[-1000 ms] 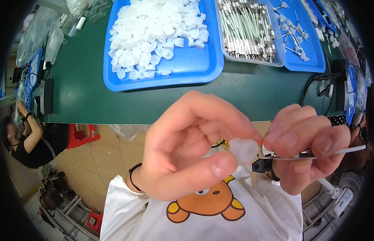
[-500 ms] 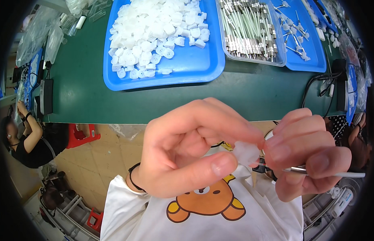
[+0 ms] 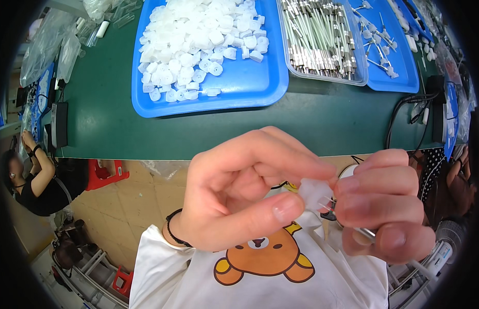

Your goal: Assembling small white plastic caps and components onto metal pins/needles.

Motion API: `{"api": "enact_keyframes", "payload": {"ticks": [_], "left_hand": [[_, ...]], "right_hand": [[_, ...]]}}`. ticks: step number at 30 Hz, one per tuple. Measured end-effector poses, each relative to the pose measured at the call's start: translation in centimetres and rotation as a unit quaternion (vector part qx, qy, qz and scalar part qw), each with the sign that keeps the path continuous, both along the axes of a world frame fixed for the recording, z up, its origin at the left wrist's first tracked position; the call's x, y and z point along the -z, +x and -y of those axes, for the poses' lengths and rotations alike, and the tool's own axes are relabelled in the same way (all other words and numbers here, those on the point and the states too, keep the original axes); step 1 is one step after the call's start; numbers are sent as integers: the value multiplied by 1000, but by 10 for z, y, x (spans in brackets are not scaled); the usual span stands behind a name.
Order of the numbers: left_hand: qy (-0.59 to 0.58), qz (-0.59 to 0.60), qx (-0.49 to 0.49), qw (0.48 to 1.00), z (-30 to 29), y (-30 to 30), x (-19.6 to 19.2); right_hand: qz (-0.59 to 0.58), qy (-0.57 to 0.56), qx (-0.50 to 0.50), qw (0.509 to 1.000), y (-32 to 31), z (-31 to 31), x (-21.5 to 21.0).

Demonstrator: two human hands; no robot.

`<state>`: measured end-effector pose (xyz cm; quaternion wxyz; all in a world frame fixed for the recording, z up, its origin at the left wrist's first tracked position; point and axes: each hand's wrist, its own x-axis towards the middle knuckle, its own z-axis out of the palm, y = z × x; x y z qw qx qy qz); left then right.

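Between the thumb and forefinger of my left hand [image 3: 239, 190] sits a small translucent white plastic cap [image 3: 313, 193]. My right hand [image 3: 383, 206] is closed beside it, its fingertips close to the cap's right side. A slim rod with a metal tip [image 3: 365, 234] is gripped in the lower fingers of that hand, and most of its length is hidden by them. Thin pin-like ends [image 3: 327, 202] show between the cap and the right fingers; I cannot tell which piece they belong to. Both hands are raised in front of my shirt, nearer than the table edge.
On the green table [image 3: 198, 134] stands a blue tray [image 3: 234, 100] of white caps. Right of it are a clear box [image 3: 327, 77] of metal-ended rods and a blue tray [image 3: 404, 82] with assembled pieces. Black cables [image 3: 396, 113] lie farther right. A person [image 3: 36, 175] works at far left.
My right hand has tilted and shifted slightly left and down, so the rod now slants down to the right. The pin-like ends now show more clearly beside the cap. My left hand barely moved.
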<state>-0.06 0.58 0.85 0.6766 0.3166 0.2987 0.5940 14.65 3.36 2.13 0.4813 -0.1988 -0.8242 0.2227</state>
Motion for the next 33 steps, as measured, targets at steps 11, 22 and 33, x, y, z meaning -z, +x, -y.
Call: {"api": "enact_keyframes", "payload": {"ticks": [11, 22, 33], "left_hand": [[-24, -6, 5, 1000, -3, 0, -1], [-27, 11, 22, 999, -4, -2, 2], [-13, 17, 30, 999, -4, -1, 4]], "right_hand": [[-7, 21, 9, 1000, 3, -2, 9], [-11, 39, -10, 999, 5, -6, 12], [-2, -27, -46, 999, 5, -8, 4]]}}
